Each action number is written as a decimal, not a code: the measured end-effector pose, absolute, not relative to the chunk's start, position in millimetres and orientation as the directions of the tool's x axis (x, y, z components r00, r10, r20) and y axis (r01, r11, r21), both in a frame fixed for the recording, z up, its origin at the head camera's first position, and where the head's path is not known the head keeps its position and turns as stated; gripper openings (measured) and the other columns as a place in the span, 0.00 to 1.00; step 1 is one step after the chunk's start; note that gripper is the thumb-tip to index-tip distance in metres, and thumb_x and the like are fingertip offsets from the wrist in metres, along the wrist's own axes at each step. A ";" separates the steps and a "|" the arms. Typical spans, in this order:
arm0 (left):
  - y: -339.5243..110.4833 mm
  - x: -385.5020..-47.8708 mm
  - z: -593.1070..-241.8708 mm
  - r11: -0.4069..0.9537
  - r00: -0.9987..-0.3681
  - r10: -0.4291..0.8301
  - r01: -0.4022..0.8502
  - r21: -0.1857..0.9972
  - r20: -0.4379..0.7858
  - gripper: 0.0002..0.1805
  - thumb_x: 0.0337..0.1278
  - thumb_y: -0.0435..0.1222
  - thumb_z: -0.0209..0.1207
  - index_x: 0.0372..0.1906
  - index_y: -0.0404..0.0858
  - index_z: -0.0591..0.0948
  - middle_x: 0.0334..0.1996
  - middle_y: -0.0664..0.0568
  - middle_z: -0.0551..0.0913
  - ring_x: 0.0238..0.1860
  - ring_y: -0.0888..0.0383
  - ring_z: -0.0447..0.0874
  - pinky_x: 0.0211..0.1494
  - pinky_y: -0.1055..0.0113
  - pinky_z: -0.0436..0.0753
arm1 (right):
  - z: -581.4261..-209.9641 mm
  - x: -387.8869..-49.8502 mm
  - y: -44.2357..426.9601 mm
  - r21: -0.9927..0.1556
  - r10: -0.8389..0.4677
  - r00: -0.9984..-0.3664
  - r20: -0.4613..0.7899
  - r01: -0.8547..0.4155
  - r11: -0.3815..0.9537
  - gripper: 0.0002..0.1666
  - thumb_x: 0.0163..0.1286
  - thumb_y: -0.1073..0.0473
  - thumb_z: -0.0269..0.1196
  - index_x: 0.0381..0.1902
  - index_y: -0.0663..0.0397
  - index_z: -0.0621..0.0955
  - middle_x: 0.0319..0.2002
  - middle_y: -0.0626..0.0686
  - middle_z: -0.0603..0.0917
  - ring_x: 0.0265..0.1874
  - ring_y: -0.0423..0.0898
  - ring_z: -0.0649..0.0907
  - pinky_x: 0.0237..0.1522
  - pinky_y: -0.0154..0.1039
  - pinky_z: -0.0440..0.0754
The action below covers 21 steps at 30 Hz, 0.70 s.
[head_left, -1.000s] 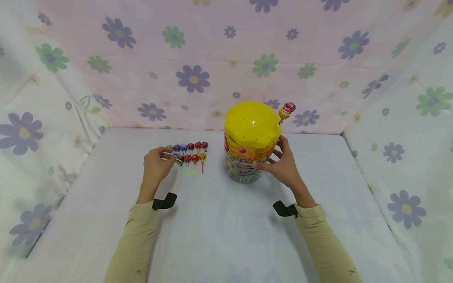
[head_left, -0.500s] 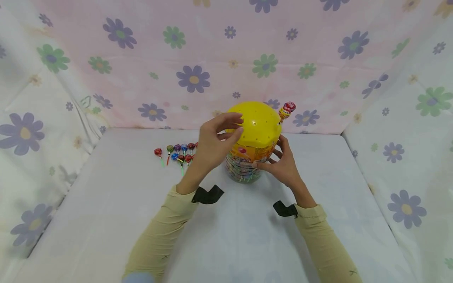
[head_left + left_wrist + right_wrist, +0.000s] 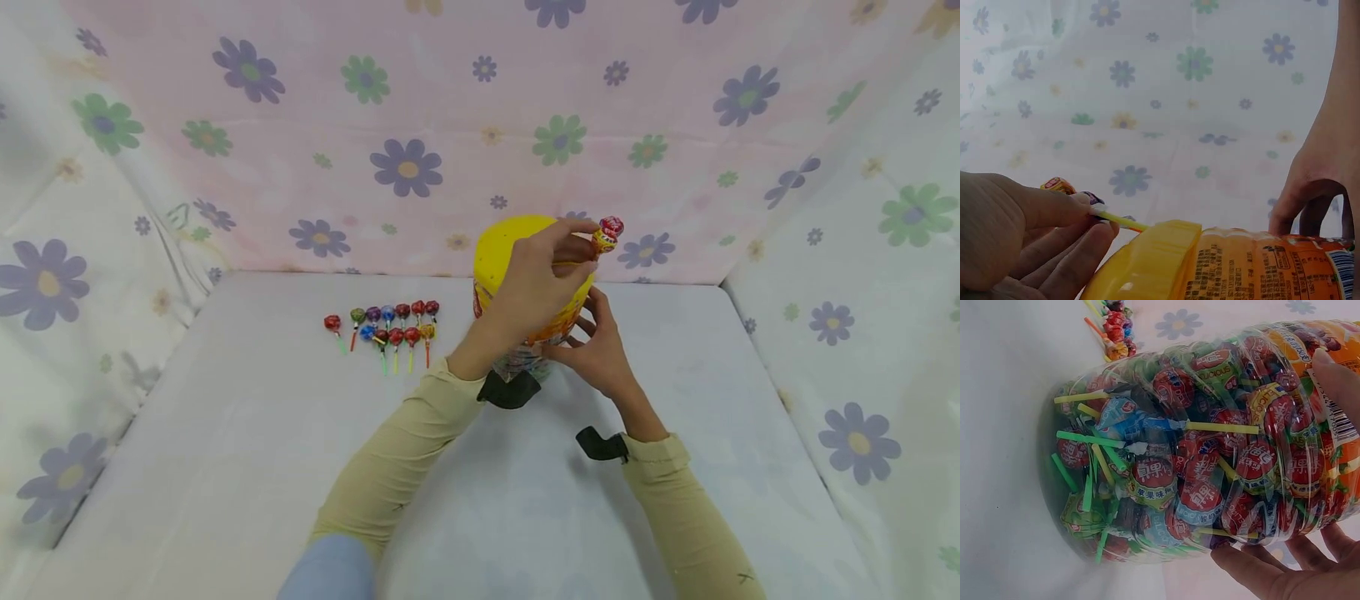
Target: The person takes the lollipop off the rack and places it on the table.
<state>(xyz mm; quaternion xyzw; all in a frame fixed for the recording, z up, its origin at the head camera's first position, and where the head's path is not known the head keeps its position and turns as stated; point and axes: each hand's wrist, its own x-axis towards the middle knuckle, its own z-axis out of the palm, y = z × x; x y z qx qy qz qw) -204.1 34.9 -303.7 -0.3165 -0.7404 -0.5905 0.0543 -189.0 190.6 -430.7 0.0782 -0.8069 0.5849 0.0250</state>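
Note:
A clear plastic candy jar (image 3: 1147, 487) with an orange label and a yellow lid (image 3: 501, 252) is packed with wrapped lollipops. At the lid's right edge, my left hand (image 3: 543, 271) pinches a lollipop stick (image 3: 1121, 220) between thumb and fingers. Two lollipop heads show past those fingertips, a red one (image 3: 611, 226) and a yellow one (image 3: 602, 242); the left wrist view has an orange wrapper (image 3: 1057, 185) and a dark purple one. My right hand (image 3: 600, 354) holds the jar's right side, thumb in front, fingers around behind. My left forearm hides part of the jar.
Left of the jar, several lollipops (image 3: 396, 337) lie in two rows on the white table (image 3: 225, 467). A single red lollipop (image 3: 332, 322) lies at their left end. Flowered cloth (image 3: 407, 167) hangs behind and at both sides.
My left hand has left the lollipop rows, crossed rightward over the lid and reached the lollipop at its right edge. A red lollipop now shows where that hand was. My right hand stays on the jar.

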 end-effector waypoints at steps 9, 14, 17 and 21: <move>40.7 -212.6 -301.6 0.189 -0.744 0.416 0.633 0.751 0.523 0.18 0.65 0.23 0.61 0.59 0.30 0.78 0.41 0.42 0.87 0.42 0.52 0.88 0.51 0.75 0.84 | -433.4 -190.4 190.3 -0.941 -0.107 -0.985 0.133 -0.160 0.300 0.58 0.59 0.63 0.77 0.78 0.46 0.55 0.74 0.57 0.64 0.72 0.64 0.69 0.65 0.60 0.77; 36.1 -216.1 -301.6 0.097 -0.741 0.384 0.625 0.774 0.551 0.20 0.65 0.25 0.62 0.61 0.31 0.78 0.43 0.40 0.88 0.44 0.53 0.88 0.52 0.74 0.85 | -435.4 -190.8 191.3 -0.938 -0.112 -0.983 0.142 -0.170 0.302 0.59 0.58 0.63 0.77 0.79 0.46 0.54 0.73 0.58 0.64 0.72 0.64 0.70 0.64 0.60 0.77; 32.3 -214.8 -297.9 0.027 -0.740 0.359 0.618 0.786 0.569 0.21 0.66 0.26 0.61 0.63 0.31 0.77 0.45 0.40 0.87 0.46 0.54 0.87 0.52 0.72 0.86 | -434.9 -191.2 191.9 -0.938 -0.107 -0.985 0.136 -0.163 0.305 0.59 0.58 0.62 0.77 0.79 0.46 0.54 0.73 0.57 0.64 0.72 0.63 0.69 0.64 0.60 0.77; 16.9 -208.5 -297.3 -0.012 -0.745 0.339 0.607 0.794 0.575 0.22 0.67 0.26 0.61 0.64 0.32 0.77 0.48 0.41 0.86 0.48 0.54 0.87 0.52 0.68 0.87 | -433.9 -191.2 191.9 -0.938 -0.098 -0.987 0.125 -0.150 0.313 0.60 0.58 0.61 0.77 0.79 0.45 0.54 0.74 0.57 0.63 0.72 0.64 0.69 0.64 0.60 0.77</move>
